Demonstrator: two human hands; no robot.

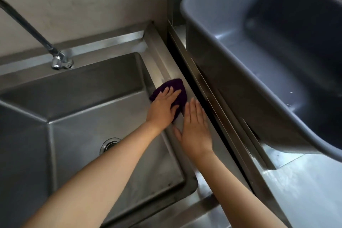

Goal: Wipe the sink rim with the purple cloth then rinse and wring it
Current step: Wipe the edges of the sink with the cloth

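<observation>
Wiping is in hand: purple cloth (pixel 176 89) is pressed on sink rim (pixel 161 61) at frame centre by flat, spread left hand (pixel 163 106); right hand (pixel 195 127) lies spread beside it. Rinsing likely follows.

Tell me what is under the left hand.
Under the left hand lies the purple cloth, pressed flat on the sink rim; its edges show around the fingers. The rim beneath the cloth is covered. The right hand lies flat on the rim beside it.

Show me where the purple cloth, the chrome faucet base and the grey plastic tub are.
purple cloth (pixel 177 85): head view, far edge beyond the fingers.
chrome faucet base (pixel 62 63): head view, flange on the sink's back ledge.
grey plastic tub (pixel 218 65): head view, near outer wall.
</observation>
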